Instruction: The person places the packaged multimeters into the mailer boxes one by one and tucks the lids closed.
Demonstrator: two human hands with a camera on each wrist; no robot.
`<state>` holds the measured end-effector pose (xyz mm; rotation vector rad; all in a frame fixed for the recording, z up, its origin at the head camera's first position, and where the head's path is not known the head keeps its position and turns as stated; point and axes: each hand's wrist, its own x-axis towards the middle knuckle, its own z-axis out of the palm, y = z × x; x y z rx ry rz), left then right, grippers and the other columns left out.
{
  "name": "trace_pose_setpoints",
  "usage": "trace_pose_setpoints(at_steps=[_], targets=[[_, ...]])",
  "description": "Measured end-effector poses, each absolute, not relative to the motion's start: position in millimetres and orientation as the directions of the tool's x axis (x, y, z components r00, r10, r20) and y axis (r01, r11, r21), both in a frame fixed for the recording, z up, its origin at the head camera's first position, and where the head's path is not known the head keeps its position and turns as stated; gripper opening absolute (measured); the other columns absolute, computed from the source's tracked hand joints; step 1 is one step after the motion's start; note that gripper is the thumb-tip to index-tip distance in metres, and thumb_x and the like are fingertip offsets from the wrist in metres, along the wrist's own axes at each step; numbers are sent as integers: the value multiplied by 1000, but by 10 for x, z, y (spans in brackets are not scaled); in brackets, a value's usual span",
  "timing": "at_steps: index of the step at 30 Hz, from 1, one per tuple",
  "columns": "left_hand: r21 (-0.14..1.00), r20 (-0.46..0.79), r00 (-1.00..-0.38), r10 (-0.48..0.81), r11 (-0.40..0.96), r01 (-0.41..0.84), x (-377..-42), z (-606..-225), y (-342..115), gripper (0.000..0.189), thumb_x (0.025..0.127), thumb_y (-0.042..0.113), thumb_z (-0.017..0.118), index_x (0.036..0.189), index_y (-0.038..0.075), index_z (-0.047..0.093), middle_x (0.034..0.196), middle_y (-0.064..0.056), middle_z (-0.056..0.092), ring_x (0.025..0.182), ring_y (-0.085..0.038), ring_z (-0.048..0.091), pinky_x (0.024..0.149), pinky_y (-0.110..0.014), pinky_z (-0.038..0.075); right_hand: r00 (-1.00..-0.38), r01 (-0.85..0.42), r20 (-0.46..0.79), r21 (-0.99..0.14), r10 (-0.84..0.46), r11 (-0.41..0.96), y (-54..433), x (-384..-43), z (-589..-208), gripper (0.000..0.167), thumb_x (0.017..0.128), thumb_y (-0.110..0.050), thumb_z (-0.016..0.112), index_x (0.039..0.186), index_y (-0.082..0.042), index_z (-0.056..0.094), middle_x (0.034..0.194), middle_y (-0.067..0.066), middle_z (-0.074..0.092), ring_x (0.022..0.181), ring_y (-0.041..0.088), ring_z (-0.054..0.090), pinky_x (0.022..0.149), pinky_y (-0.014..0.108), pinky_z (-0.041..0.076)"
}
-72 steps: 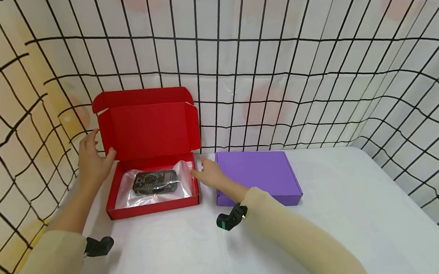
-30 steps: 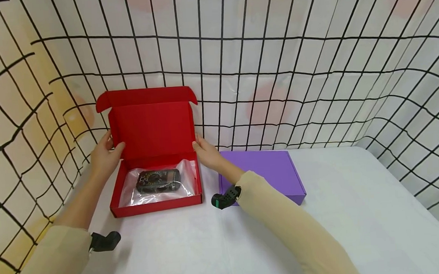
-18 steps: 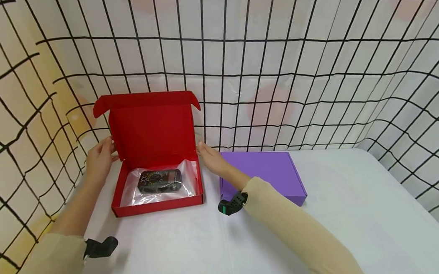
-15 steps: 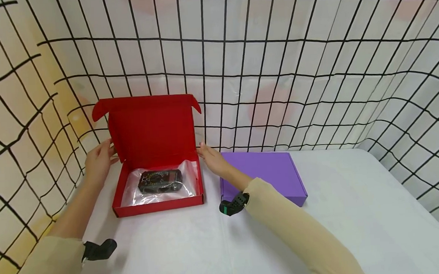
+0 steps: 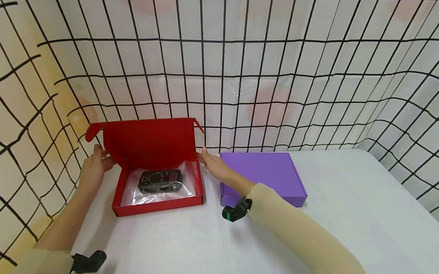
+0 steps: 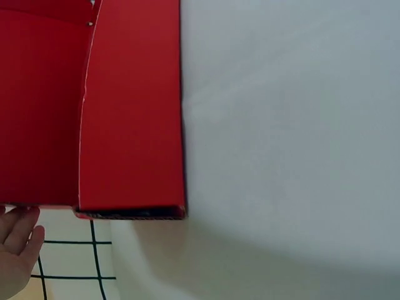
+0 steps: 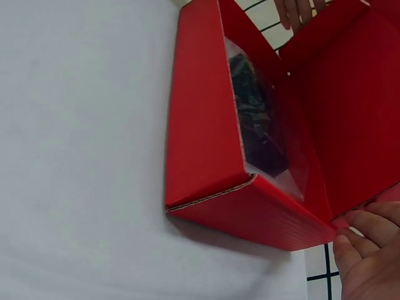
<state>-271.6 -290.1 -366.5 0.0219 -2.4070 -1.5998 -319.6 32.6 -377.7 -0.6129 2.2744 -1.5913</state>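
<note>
The red box (image 5: pixel 159 206) is matt cardboard, the bag (image 5: pixel 187 177) glossy plastic.

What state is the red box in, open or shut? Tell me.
The red box is open: its lid is raised, leaving the bagged multimeter inside visible.

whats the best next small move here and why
Probably ease the red cardboard lid down evenly toward the front of its shallow red cardboard box: it leans partway over the opening, the left hand and right hand are at its two sides, and the black multimeter in the clear plastic bag lies inside.
</note>
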Motion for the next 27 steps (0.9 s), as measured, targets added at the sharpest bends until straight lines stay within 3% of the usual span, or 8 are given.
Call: trace_pose_setpoints(at_steps=[3, 6, 9, 12, 15, 19, 22, 27], targets=[[918, 208, -971, -115, 365, 153, -2684, -3684, -2930, 77, 99, 45, 7, 131, -21, 31, 116, -32, 52, 75, 18, 55, 71, -6, 46, -863, -160, -12, -942, -505, 296, 333, -3198, -3807, 60, 103, -33, 7, 138, 7, 34, 142, 21, 36, 134, 29, 30, 109, 42, 26], [930, 200, -976, -85, 330, 162, -2666, -3718, -2973, 77, 99, 45, 7, 133, -20, 29, 98, -2, 70, 75, 16, 57, 71, -6, 46, -864, -158, -21, -937, -503, 311, 345, -3206, -3841, 62, 102, -36, 7, 137, 7, 36, 141, 20, 38, 134, 29, 31, 109, 41, 27], [943, 193, -979, -66, 290, 166, -2659, -3750, -3011, 74, 100, 44, 10, 133, -20, 28, 81, 29, 59, 76, 14, 59, 70, -7, 47, -862, -150, -26, -940, -505, 305, 354, -3209, -3856, 65, 101, -38, 7, 136, 10, 35, 140, 23, 38, 134, 31, 30, 109, 43, 26], [955, 185, -981, -48, 245, 168, -2649, -3773, -3043, 71, 100, 43, 13, 133, -16, 32, 82, 29, 60, 77, 12, 60, 70, -9, 48, -862, -127, -39, -949, -506, 290, 362, -3202, -3859, 65, 101, -37, 7, 136, 12, 33, 140, 24, 37, 134, 32, 30, 109, 44, 26], [989, 146, -989, 0, 41, 146, -2637, -3786, -3093, 60, 98, 47, 19, 127, 1, 45, 86, 21, 66, 80, 5, 64, 70, -13, 51, -861, -80, -70, -960, -504, 268, 370, -3211, -3873, 66, 102, -37, 6, 136, 13, 33, 141, 25, 36, 134, 33, 30, 109, 45, 25], [985, 51, -995, 82, -167, 37, -2594, -3759, -3176, 57, 94, 57, 22, 126, 15, 44, 94, 13, 69, 86, -3, 66, 73, -18, 52, -863, 5, -129, -969, -489, 246, 375, -3239, -3890, 68, 101, -40, 5, 137, 10, 34, 142, 22, 36, 134, 31, 30, 110, 43, 24], [985, 33, -988, 149, -172, 7, -2565, -3736, -3222, 57, 94, 56, 21, 126, 18, 47, 98, 13, 68, 89, -4, 65, 75, -18, 52, -864, 42, -156, -969, -479, 242, 374, -3248, -3887, 70, 100, -44, 6, 138, 7, 35, 143, 19, 36, 134, 29, 30, 110, 43, 24], [996, 37, -980, 196, -89, 20, -2560, -3739, -3231, 36, 98, 47, 27, 107, 29, 57, 99, 15, 67, 91, -1, 64, 77, -16, 50, -866, 66, -169, -971, -471, 228, 373, -3232, -3870, 69, 99, -46, 11, 138, 7, 35, 142, 18, 38, 134, 28, 32, 110, 42, 25]])
